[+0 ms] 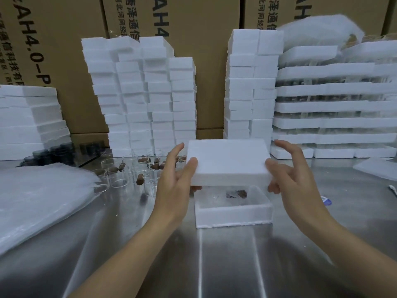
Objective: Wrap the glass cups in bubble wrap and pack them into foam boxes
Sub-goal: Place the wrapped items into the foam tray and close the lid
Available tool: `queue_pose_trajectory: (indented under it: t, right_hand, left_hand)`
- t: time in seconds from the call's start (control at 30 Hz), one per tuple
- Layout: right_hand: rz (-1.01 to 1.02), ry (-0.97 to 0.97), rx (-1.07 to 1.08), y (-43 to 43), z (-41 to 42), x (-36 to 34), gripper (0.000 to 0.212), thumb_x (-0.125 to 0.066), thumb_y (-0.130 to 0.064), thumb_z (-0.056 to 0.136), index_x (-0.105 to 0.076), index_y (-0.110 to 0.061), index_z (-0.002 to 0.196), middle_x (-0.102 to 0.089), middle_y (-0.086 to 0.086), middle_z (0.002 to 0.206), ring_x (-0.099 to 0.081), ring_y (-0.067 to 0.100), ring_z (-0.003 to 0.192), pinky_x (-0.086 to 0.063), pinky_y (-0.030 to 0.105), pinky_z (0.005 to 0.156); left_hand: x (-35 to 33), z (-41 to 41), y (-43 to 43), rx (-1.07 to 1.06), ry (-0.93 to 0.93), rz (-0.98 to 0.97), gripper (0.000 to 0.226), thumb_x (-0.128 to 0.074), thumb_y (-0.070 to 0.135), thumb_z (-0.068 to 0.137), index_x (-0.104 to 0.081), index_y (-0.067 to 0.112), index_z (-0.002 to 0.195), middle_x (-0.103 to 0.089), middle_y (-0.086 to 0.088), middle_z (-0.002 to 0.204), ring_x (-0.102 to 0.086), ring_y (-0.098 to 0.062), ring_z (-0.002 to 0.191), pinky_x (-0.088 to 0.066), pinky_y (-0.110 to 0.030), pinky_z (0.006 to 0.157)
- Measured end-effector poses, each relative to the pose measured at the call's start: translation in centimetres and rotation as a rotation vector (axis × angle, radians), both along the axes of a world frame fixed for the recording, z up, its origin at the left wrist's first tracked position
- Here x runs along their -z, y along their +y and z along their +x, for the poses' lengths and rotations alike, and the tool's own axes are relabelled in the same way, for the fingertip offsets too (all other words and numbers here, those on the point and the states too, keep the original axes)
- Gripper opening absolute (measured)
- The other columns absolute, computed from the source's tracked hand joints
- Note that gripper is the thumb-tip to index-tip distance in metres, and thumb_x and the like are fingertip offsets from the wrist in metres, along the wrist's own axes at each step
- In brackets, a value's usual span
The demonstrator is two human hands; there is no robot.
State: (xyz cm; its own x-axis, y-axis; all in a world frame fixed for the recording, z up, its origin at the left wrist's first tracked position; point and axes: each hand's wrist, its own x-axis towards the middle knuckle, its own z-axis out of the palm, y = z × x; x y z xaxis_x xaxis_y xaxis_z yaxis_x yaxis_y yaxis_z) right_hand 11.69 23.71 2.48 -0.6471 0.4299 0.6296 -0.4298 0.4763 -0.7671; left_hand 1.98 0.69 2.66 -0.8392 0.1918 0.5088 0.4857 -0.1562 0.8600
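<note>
A white foam lid (227, 160) hangs a little above an open foam box (233, 214) on the steel table. My left hand (175, 181) holds the lid's left end, thumb on top and fingers underneath. At the right end my right hand (289, 168) grips it the same way. Inside the box lies a bubble-wrapped glass cup (235, 195) with something brown showing through. Several bare glass cups (120, 175) with brown corks stand behind my left hand.
Tall stacks of foam boxes (141, 93) rise at the back, with trays of packed glassware (335, 108) to the right and cardboard cartons behind. A pile of bubble wrap (40, 196) lies at the left. Dark cups (58, 151) stand at the far left.
</note>
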Motion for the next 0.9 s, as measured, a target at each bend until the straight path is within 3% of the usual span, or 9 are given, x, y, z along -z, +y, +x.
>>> queue_pose_trajectory:
  t: [0.13,0.23,0.3,0.37,0.5,0.6,0.77,0.9]
  right_hand:
    - [-0.142,-0.066,-0.009,0.6,-0.4,-0.3,0.034,-0.057,-0.06,0.083,-0.067,-0.044,0.111,-0.054,-0.006,0.059,-0.053,0.011,0.052,-0.044,0.038,0.065]
    - [-0.164,-0.13,0.007,0.9,-0.2,-0.2,0.033,-0.057,-0.06,0.083,-0.071,-0.036,0.101,-0.053,-0.01,0.058,-0.048,0.012,0.05,-0.04,0.038,0.062]
    - [-0.156,-0.199,0.017,1.1,-0.2,0.1,0.036,-0.056,-0.063,0.08,-0.07,-0.034,0.095,-0.051,-0.012,0.055,-0.047,0.012,0.049,-0.039,0.037,0.062]
    - [-0.142,-0.277,0.012,1.3,-0.3,0.4,0.037,-0.057,-0.065,0.075,-0.069,-0.033,0.09,-0.052,-0.01,0.054,-0.046,0.014,0.049,-0.038,0.036,0.061]
    - [-0.107,-0.378,-0.002,1.5,-0.7,1.1,0.037,-0.057,-0.065,0.073,-0.068,-0.032,0.086,-0.054,-0.008,0.053,-0.047,0.015,0.049,-0.038,0.033,0.056]
    - [-0.095,-0.382,-0.003,1.9,-0.8,1.3,0.034,-0.059,-0.063,0.076,-0.069,-0.031,0.083,-0.053,-0.011,0.055,-0.046,0.01,0.05,-0.035,0.032,0.057]
    - [-0.098,-0.489,0.01,2.8,-0.8,1.4,0.04,-0.059,-0.062,0.071,-0.066,-0.025,0.083,-0.048,-0.015,0.053,-0.041,0.006,0.046,-0.032,0.026,0.049]
    - [-0.117,-0.529,-0.018,3.0,-1.1,1.6,0.033,-0.058,-0.064,0.067,-0.067,-0.034,0.077,-0.051,-0.009,0.052,-0.042,0.009,0.042,-0.032,0.021,0.038]
  left_hand:
    - [-0.1,0.3,0.0,0.047,-0.002,-0.055,0.046,-0.056,0.052,0.093,-0.061,0.047,0.139,-0.071,0.013,0.102,-0.063,-0.006,0.065,-0.05,-0.02,0.053]
    - [0.6,-0.6,0.0,0.007,-0.006,-0.134,0.038,-0.056,0.059,0.09,-0.066,0.049,0.126,-0.065,0.007,0.068,-0.057,-0.01,0.056,-0.044,-0.018,0.055]
    - [1.1,-1.2,0.1,-0.021,-0.014,-0.193,0.05,-0.053,0.07,0.083,-0.068,0.047,0.124,-0.059,0.006,0.059,-0.056,-0.01,0.055,-0.043,-0.022,0.06]
    - [1.6,-2.0,0.1,-0.05,-0.027,-0.235,0.062,-0.05,0.075,0.078,-0.069,0.045,0.129,-0.062,0.013,0.068,-0.059,-0.007,0.062,-0.044,-0.028,0.068]
    - [2.4,-2.9,-0.1,-0.074,-0.036,-0.321,0.057,-0.05,0.071,0.078,-0.069,0.047,0.126,-0.071,0.018,0.1,-0.063,-0.009,0.078,-0.049,-0.037,0.077]
    - [2.4,-3.1,-0.2,-0.081,-0.057,-0.381,0.043,-0.05,0.069,0.076,-0.067,0.053,0.113,-0.073,0.027,0.098,-0.069,-0.008,0.081,-0.056,-0.041,0.081]
    - [2.3,-2.5,-0.4,-0.018,-0.069,-0.5,0.036,-0.047,0.067,0.077,-0.059,0.059,0.111,-0.074,0.015,0.096,-0.069,-0.003,0.077,-0.051,-0.029,0.07]
    - [2.1,-2.3,-0.3,0.009,-0.107,-0.451,0.027,-0.052,0.052,0.09,-0.06,0.05,0.115,-0.072,0.008,0.099,-0.066,-0.012,0.08,-0.047,-0.032,0.07]
